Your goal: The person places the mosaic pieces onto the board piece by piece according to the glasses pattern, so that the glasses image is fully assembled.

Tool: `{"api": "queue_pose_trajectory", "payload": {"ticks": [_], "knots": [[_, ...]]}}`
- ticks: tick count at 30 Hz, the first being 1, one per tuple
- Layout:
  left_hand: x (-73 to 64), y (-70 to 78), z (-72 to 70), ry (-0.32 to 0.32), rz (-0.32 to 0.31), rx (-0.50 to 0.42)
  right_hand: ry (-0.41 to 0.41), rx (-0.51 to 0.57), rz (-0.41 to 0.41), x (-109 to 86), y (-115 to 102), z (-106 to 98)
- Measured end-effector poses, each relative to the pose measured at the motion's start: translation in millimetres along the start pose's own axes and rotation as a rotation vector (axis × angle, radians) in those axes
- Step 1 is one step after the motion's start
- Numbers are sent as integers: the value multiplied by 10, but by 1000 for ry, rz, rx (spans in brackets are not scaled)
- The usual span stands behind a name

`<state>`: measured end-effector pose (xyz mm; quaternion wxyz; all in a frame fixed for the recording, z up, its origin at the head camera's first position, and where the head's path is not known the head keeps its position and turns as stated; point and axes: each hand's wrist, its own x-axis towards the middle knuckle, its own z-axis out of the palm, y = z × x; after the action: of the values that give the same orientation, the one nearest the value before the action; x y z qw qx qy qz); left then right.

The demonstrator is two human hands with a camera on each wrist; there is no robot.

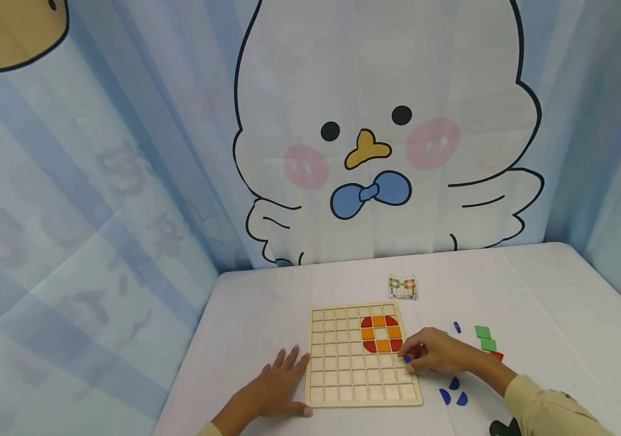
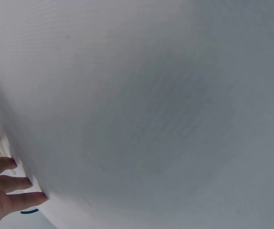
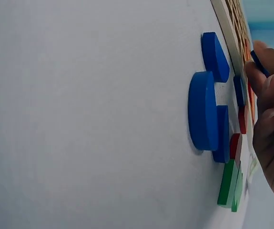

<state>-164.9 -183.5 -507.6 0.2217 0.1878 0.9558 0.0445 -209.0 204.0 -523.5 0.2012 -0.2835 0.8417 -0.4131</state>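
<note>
A pale wooden grid board (image 1: 345, 376) lies on the white table. Toward its upper right, red corner pieces (image 1: 391, 321) and orange squares (image 1: 383, 346) form a ring around a bare cell. My left hand (image 1: 273, 387) rests with spread fingers along the board's left edge; the left wrist view catches only its fingers (image 2: 13, 183). Between thumb and fingertips, my right hand (image 1: 437, 351) pinches a blue half-round piece (image 1: 407, 359) over the right edge of the board, just below the ring. That same blue piece (image 3: 258, 62) peeks from the fingers in the right wrist view.
Several blue half-round pieces (image 1: 462, 399) lie right of the board, one blue piece (image 1: 456, 327) farther back. Green squares (image 1: 482, 332) and a red piece (image 1: 498, 356) are beyond my right forearm. A pattern card (image 1: 402, 287) sits behind the board. Something dark (image 1: 501, 429) shows near my right sleeve.
</note>
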Motion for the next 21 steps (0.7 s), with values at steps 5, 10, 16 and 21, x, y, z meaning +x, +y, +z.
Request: {"api": "queue_pose_trajectory", "payload": {"ticks": [5,10,16,21], "knots": [[35,-26,37,0,5,4,46,-46,-50,65,25,60],[53,-38,61,-1,0,10,79,-86,-57,117,49,110],[57,-41,56,2,2,11,92,-85,-34,113,21,100],[61,-61,76,9,10,21,106,-120,9,83,-1,85]]}}
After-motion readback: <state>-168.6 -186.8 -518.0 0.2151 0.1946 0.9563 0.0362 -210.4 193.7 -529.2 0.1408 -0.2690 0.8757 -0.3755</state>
